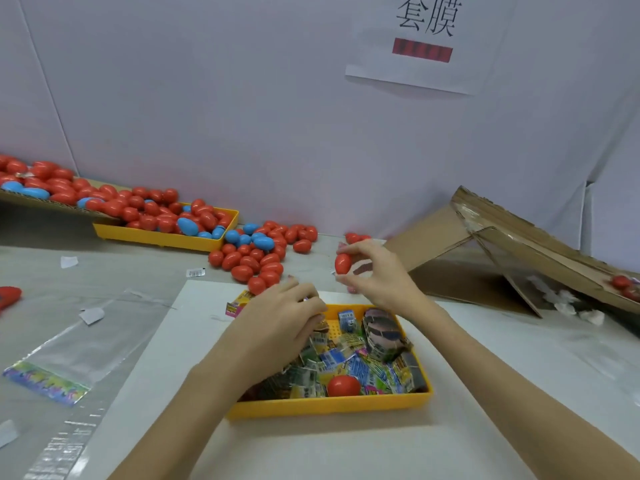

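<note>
A: Where is the red egg [343, 263]?
B: Above the bench [41, 271], beyond the yellow tray [329, 405], pinched between thumb and fingertips of the right hand [381, 277].
A: And the left hand [280, 323]?
B: Curled over printed packets [360, 368] in the tray; whether it grips one cannot be told.

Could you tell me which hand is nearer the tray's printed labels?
Left. The left hand reaches into the printed labels; the right hand holds a red egg beyond the tray.

The right hand [381, 275] pinches a red egg [343, 263] just beyond the yellow tray [329, 405] — left hand [277, 323] curls among its packets [360, 368].
</note>
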`<state>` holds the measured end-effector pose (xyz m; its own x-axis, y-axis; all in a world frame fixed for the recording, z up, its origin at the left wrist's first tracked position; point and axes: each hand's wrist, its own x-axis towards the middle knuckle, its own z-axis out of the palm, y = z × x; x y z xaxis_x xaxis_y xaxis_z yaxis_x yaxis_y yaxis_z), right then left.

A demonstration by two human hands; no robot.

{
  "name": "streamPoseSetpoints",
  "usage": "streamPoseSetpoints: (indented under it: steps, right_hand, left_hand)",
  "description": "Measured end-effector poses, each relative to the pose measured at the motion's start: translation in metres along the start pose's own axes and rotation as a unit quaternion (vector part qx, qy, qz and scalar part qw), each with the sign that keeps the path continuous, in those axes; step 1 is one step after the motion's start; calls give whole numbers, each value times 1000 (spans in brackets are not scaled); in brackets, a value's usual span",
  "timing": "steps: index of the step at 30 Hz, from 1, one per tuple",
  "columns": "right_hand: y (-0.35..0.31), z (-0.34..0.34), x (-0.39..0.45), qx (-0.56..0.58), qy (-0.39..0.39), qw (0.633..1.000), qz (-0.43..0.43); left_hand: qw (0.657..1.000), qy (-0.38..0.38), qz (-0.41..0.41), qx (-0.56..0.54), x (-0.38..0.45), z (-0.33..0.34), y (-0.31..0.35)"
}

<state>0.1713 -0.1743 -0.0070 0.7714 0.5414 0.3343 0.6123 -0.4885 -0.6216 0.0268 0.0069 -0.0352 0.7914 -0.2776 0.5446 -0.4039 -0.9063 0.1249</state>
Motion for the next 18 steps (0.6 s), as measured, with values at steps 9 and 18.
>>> streamPoseSetpoints:
  steps: [9,18]
  right_hand:
    - [-45,-5,-106,340,-87,934,61]
    - [-36,2,-106,-20,-27,999,-30]
  left_hand:
    - [981,99,54,-155,3,2,23]
    - [921,101,-129,-353,5,-7,19]
